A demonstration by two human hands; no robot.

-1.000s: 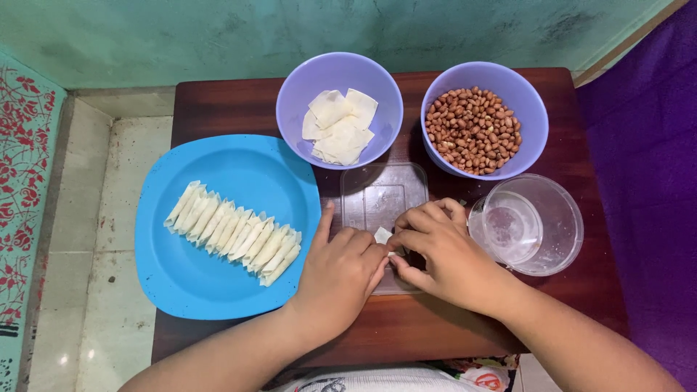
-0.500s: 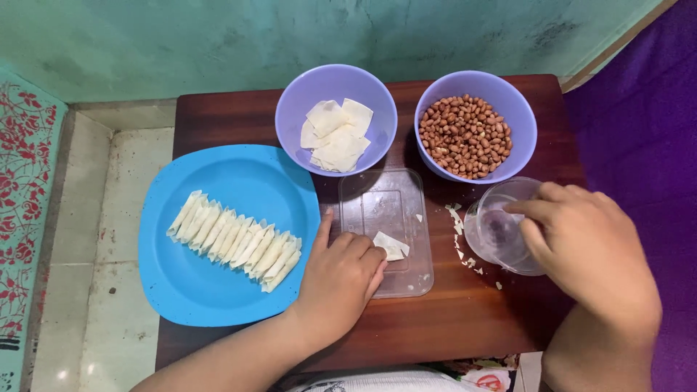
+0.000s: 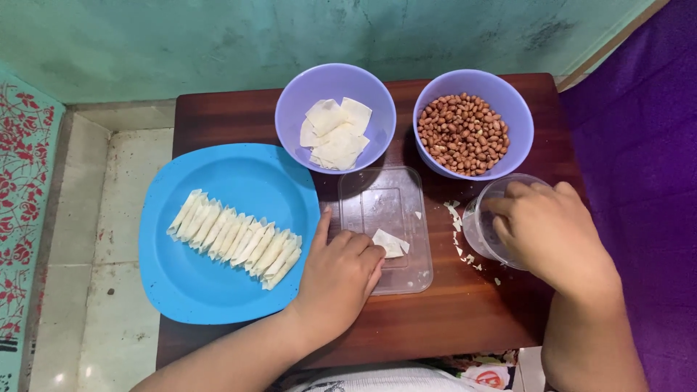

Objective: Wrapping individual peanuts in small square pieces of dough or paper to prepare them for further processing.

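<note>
The person's left hand (image 3: 340,274) lay palm down on the near left corner of a clear plastic lid (image 3: 385,229) set flat on the dark wooden table (image 3: 450,319). Its fingers were curled loosely together, the thumb stretched out along the lid's left edge, and the fingertips pressed a small folded wrapper (image 3: 390,245), pale and half rolled, against the plastic.

The right hand (image 3: 548,232) was over a small clear bowl (image 3: 483,225) at the right side of the table. Its fingers were bent and close together, the tips down inside the bowl; from where I stood I could not tell whether they touched liquid there or pinched anything, since the hand covered most of it. Between bowl and lid, white scraps (image 3: 457,225) lay scattered on the wood.

To the left, a blue plate (image 3: 218,297) overhung the table edge and carried a slanted row of rolled wrappers (image 3: 234,238), each leaning on the next. At the back stood two lilac bowls just beside each other: the left bowl (image 3: 290,101) held a loose stack of flat wrapper squares (image 3: 335,134), the right bowl (image 3: 519,120) was filled with peanuts (image 3: 465,133) in their reddish skins.
</note>
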